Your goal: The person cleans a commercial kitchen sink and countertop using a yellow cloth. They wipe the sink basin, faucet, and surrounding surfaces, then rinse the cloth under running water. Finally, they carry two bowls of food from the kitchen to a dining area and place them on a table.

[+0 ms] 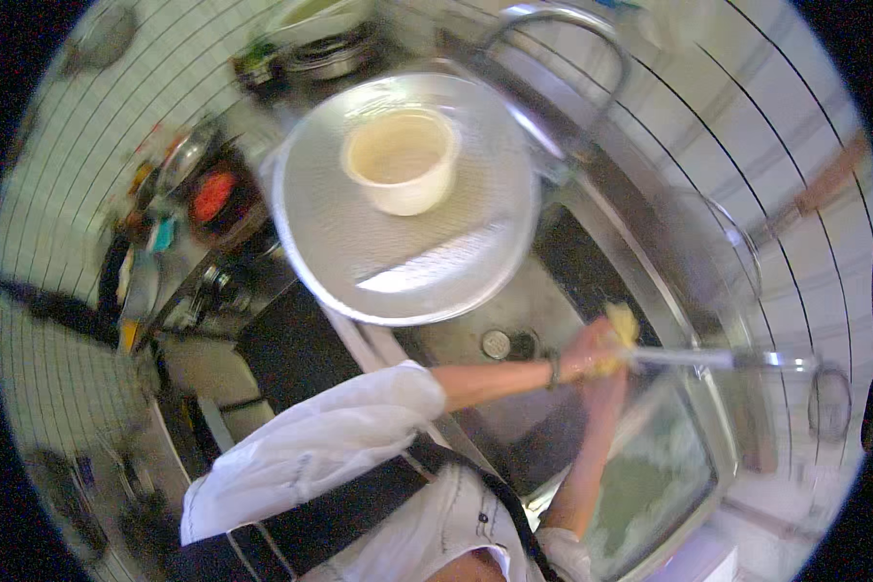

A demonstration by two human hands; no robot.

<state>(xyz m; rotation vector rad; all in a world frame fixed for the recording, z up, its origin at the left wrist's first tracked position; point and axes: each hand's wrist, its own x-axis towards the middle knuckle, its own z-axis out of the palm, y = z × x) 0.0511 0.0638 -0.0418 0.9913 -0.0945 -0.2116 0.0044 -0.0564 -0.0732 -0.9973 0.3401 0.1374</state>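
My left hand [584, 357] reaches in from a white sleeve over the steel sink [543, 310], with a dark band on its wrist. It is closed on a yellow sponge [623, 325]. Just below it my right hand [606, 393] comes up from the lower edge. It grips the near end of a long shiny metal utensil [727, 359], which runs right toward a round wire ring [829, 403]. The two hands touch, and motion blur hides the fingers.
A large round metal strainer [359, 252] with a cream bowl [401, 160] on it rests over the sink's left part. A curved tap [563, 19] stands behind. A rectangular basin of foamy greenish water [655, 475] lies below my hands. A stove with pans [213, 194] is at the left.
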